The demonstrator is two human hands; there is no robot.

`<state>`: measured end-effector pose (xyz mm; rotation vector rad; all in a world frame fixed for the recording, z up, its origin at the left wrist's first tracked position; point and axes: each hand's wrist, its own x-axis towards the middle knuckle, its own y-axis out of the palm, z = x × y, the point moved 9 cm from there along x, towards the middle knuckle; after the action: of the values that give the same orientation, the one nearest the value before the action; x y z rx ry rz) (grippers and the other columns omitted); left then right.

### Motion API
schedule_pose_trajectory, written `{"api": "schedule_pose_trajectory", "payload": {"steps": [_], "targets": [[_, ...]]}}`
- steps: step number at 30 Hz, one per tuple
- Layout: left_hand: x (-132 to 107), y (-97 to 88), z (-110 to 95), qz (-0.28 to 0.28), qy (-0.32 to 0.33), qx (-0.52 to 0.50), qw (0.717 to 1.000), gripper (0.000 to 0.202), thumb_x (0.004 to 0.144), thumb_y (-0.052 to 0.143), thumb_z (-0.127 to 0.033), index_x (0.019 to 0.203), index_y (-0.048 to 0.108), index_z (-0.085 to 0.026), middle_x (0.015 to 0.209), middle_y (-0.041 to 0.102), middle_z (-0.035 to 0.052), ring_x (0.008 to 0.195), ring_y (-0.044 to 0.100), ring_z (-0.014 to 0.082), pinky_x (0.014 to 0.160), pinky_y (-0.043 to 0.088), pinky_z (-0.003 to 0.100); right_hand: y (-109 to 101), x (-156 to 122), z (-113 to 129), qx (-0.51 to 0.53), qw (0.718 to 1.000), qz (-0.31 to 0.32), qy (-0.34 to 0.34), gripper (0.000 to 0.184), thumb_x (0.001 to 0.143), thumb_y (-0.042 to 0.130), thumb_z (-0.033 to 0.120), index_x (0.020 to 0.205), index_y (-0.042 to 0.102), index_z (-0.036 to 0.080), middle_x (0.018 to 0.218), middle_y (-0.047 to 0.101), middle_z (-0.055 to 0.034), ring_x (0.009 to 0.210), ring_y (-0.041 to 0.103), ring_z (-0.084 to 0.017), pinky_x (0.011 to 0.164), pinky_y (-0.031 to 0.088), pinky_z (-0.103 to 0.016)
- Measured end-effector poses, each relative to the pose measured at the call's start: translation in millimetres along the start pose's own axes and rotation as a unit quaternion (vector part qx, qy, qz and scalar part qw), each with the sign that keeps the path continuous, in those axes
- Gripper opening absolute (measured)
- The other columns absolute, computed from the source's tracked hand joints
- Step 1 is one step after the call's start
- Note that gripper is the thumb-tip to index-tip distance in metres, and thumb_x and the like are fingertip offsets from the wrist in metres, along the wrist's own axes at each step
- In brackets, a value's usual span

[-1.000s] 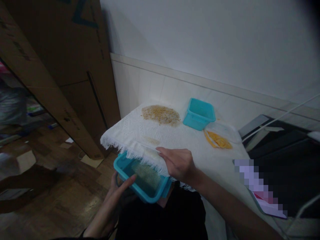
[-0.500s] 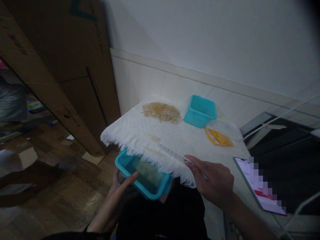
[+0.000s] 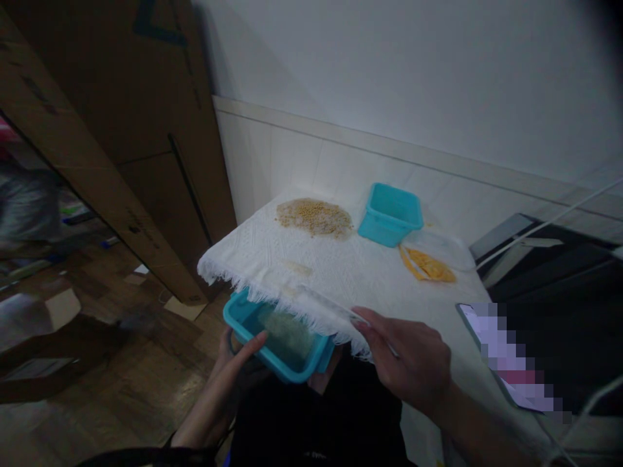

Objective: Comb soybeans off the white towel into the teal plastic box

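My left hand (image 3: 246, 363) grips a teal plastic container (image 3: 287, 375) by its near side, thumb over the rim. Pale fine grains (image 3: 287, 332) lie inside it. The container is held just below the table edge, and the fringe of the white tablecloth (image 3: 341, 275) hangs over its far rim. In my closed right hand (image 3: 413, 353) is a thin whitish strip like a ruler (image 3: 331, 305), its far end low over the cloth near the fringe. A small pale patch of grains (image 3: 298, 267) lies on the cloth just beyond the strip.
Farther back on the cloth lies a heap of yellowish beans and grains (image 3: 316, 217). Right of it stand another teal container (image 3: 389, 224), a clear lid (image 3: 440, 250) and a yellow cloth-like piece (image 3: 428, 266). A phone (image 3: 506, 363) lies at the right; large cardboard (image 3: 160, 149) stands left.
My right hand and the strip have moved slightly toward me and to the left, over the fringe. The pale residue by the cloth's edge looks smaller. My left hand and the container have hardly moved.
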<state>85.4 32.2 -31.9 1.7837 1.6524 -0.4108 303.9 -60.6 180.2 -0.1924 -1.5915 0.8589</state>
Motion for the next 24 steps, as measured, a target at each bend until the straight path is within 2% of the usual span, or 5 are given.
{"api": "schedule_pose_trajectory", "payload": {"steps": [6, 13, 18, 21, 24], "targets": [[2.1, -3.7, -1.5, -0.011, 0.003, -0.008, 1.000, 0.129, 0.065, 0.097, -0.037, 0.162, 0.013, -0.039, 0.145, 0.063, 0.0197, 0.099, 0.079, 0.0341, 0.089, 0.064, 0.054, 15.1, 9.2, -6.6, 0.043, 0.999, -0.007, -0.014, 0.022, 0.101, 0.058, 0.010, 0.116, 0.072, 0.019, 0.085, 0.083, 0.0010, 0.058, 0.073, -0.009, 0.058, 0.059, -0.018], [-1.2, -6.8, -6.7, -0.019, 0.004, -0.007, 1.000, 0.122, 0.066, 0.096, -0.038, 0.160, 0.019, -0.040, 0.139, 0.067, 0.0178, 0.100, 0.079, 0.0357, 0.088, 0.064, 0.053, 5.8, 8.3, 10.5, 0.063, 0.997, 0.027, -0.023, 0.033, 0.099, 0.057, 0.008, 0.127, 0.070, 0.020, 0.089, 0.083, -0.0011, 0.066, 0.077, -0.013, 0.065, 0.063, -0.020], [-2.6, -6.7, -12.4, -0.017, 0.007, -0.015, 1.000, 0.117, 0.068, 0.095, -0.036, 0.160, 0.022, -0.038, 0.131, 0.070, 0.0183, 0.090, 0.080, 0.0344, 0.087, 0.063, 0.054, 23.2, 17.8, -2.6, 0.047, 0.998, -0.024, -0.026, 0.037, 0.097, 0.060, 0.007, 0.129, 0.071, 0.021, 0.094, 0.084, -0.0007, 0.067, 0.077, -0.012, 0.067, 0.063, -0.019], [-0.9, -9.4, -14.4, -0.027, 0.006, -0.019, 0.999, 0.117, 0.068, 0.095, -0.035, 0.160, 0.023, -0.036, 0.132, 0.070, 0.0202, 0.091, 0.081, 0.0339, 0.088, 0.063, 0.054, 37.2, 18.7, -1.9, 0.058, 0.997, -0.019, -0.045, 0.032, 0.097, 0.058, 0.006, 0.124, 0.071, 0.018, 0.095, 0.084, -0.0025, 0.070, 0.078, -0.012, 0.069, 0.063, -0.018], [2.7, -13.4, -14.3, -0.033, 0.009, -0.014, 0.999, 0.118, 0.069, 0.094, -0.034, 0.161, 0.020, -0.035, 0.133, 0.068, 0.0217, 0.089, 0.080, 0.0338, 0.085, 0.063, 0.054, 37.6, 15.4, 7.0, 0.078, 0.996, -0.001, -0.054, 0.030, 0.097, 0.056, 0.004, 0.120, 0.071, 0.015, 0.099, 0.084, -0.0053, 0.078, 0.079, -0.013, 0.076, 0.063, -0.019]]}}
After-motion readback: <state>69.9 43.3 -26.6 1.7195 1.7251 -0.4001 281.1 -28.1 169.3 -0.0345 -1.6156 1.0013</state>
